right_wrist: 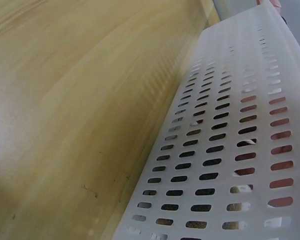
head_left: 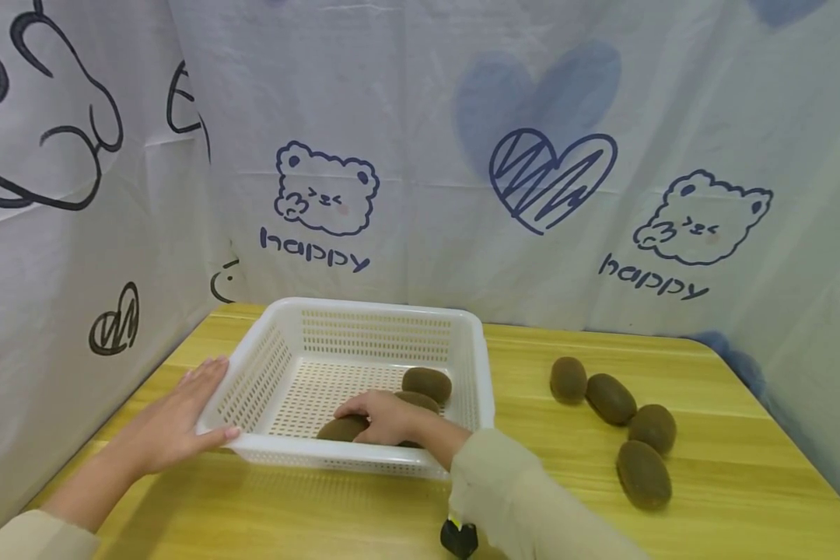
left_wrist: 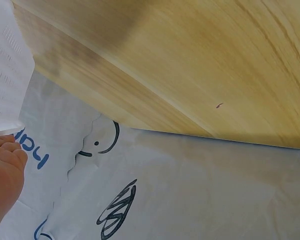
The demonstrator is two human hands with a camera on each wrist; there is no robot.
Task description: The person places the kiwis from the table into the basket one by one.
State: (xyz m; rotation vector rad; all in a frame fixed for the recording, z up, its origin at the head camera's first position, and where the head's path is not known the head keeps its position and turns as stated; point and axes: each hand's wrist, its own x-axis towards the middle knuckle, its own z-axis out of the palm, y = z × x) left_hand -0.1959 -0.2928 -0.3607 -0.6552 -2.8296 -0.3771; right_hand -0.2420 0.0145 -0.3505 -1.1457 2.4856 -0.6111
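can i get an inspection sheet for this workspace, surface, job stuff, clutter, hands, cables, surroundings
Surface: yellowish wood-grain tabletop, with a small dark mark in the left wrist view.
Job's things: white slotted basket holding at least three kiwis; four loose kiwis on the tabletop to its right.
Clutter: a black item by the right sleeve, too little shown to identify.
Hands: left hand rests on the basket's near left corner; right hand grips a kiwi inside the basket.
Cables: nothing seen.
Surroundings: pale cloth behind and at the sides, printed with hearts, bears and "happy".
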